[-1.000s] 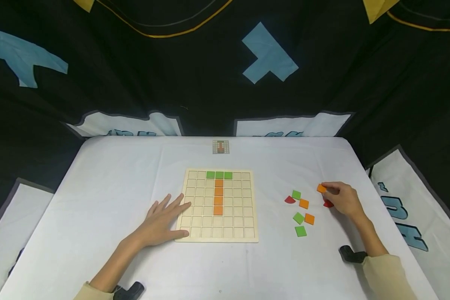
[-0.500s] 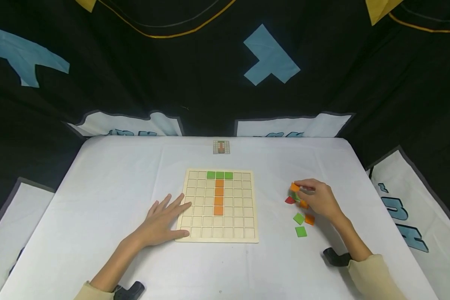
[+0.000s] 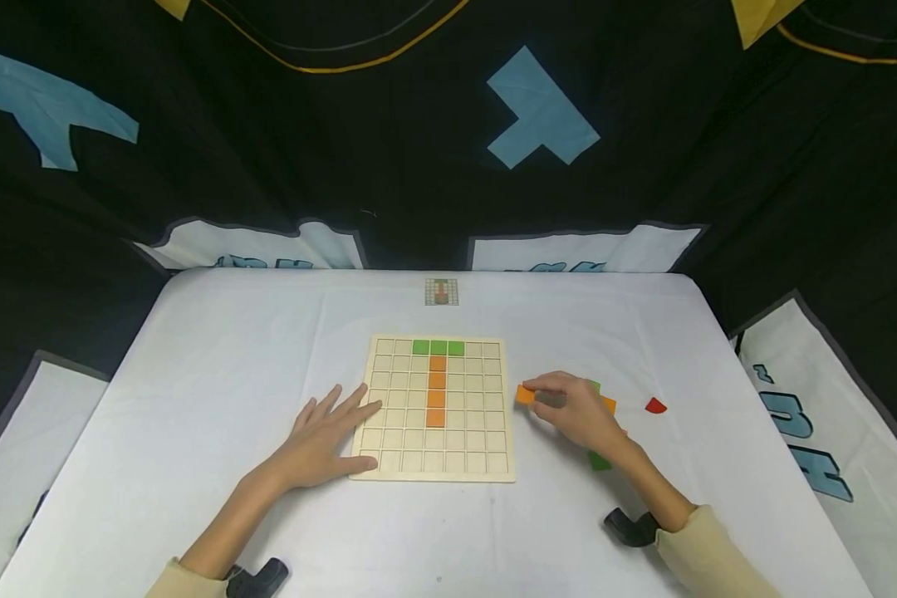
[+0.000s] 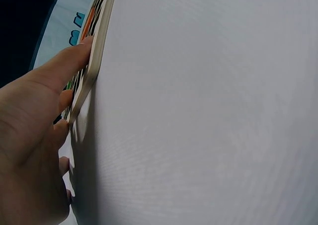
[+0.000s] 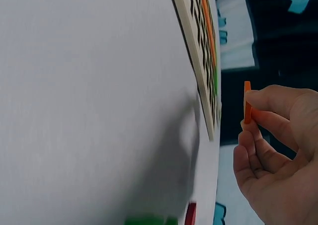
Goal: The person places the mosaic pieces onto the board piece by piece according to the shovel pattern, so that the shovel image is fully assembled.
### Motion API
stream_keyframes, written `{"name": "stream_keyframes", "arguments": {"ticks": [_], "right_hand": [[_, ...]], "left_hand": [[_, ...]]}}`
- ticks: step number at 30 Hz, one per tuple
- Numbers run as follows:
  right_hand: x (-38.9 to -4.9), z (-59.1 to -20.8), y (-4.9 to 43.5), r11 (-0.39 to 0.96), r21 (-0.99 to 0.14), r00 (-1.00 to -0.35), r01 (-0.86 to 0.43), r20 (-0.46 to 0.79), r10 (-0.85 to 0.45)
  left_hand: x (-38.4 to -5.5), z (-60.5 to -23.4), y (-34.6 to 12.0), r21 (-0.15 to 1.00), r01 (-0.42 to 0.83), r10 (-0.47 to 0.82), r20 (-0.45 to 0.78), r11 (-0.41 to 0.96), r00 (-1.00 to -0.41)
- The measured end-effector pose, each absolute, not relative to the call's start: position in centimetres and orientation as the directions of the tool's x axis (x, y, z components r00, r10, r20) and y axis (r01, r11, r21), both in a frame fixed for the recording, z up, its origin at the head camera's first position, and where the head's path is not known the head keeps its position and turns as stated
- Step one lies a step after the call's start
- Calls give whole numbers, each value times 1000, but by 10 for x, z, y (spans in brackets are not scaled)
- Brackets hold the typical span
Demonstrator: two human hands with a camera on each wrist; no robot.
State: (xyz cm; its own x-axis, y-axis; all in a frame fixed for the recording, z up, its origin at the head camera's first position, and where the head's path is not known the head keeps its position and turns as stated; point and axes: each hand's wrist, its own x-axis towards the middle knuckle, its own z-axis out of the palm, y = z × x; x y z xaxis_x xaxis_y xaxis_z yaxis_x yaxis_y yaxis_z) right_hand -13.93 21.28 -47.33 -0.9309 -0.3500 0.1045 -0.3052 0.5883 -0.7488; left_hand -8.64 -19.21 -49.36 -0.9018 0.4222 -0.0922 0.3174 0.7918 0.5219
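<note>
pale matt wooden-looking grid board (image 3: 486, 422), smooth matt-looking orange tile (image 3: 524, 395), softly creased white cloth surface (image 3: 254, 365), small paper-like card (image 3: 442, 292) near its far edge, dark fabric backdrop (image 3: 389, 149) beyond that edge

In the head view, the right hand (image 3: 579, 411) partly covers the loose tiles (image 3: 600, 462); count obscured. Fine detail on the card (image 3: 441, 291): too small to tell. Right wrist view: board (image 5: 193, 53) cut off at top, red piece (image 5: 191, 215) at bottom.
</note>
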Motion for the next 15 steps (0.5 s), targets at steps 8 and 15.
{"name": "stream_keyframes", "arguments": {"ticks": [8, 15], "right_hand": [[-134, -477, 186, 579, -760, -923, -295, 69, -378], [-130, -480, 162, 550, -774, -896, -314, 51, -440]], "left_hand": [[-86, -492, -191, 522, 318, 424, -92, 791, -901], [-86, -492, -191, 519, 316, 421, -95, 794, -902]]}}
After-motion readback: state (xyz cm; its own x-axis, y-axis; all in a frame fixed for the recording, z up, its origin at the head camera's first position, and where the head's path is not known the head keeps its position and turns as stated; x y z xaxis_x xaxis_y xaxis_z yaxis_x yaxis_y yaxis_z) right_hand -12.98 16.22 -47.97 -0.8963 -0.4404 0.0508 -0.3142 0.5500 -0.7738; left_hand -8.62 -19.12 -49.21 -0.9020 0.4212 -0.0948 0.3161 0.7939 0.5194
